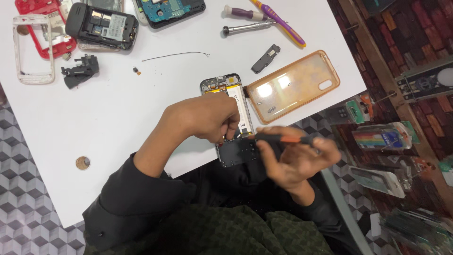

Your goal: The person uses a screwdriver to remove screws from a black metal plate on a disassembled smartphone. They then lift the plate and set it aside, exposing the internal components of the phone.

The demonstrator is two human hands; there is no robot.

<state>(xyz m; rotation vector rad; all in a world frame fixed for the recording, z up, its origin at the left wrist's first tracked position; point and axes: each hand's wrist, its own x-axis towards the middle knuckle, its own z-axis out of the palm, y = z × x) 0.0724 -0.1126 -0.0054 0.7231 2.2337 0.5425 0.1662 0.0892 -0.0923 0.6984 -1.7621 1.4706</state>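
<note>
White worktop [118,118] carries an opened phone [233,123] at the centre of the frame, and the left hand [207,118] presses on its middle with fingers curled, pinching something too small to tell. The right hand [295,158], at the lower right of the phone, grasps a black and orange tool [283,138], which is blurred. An orange phone case [293,85] lies just beside the phone on the right, and screwdrivers [259,21] lie at the upper centre.
</note>
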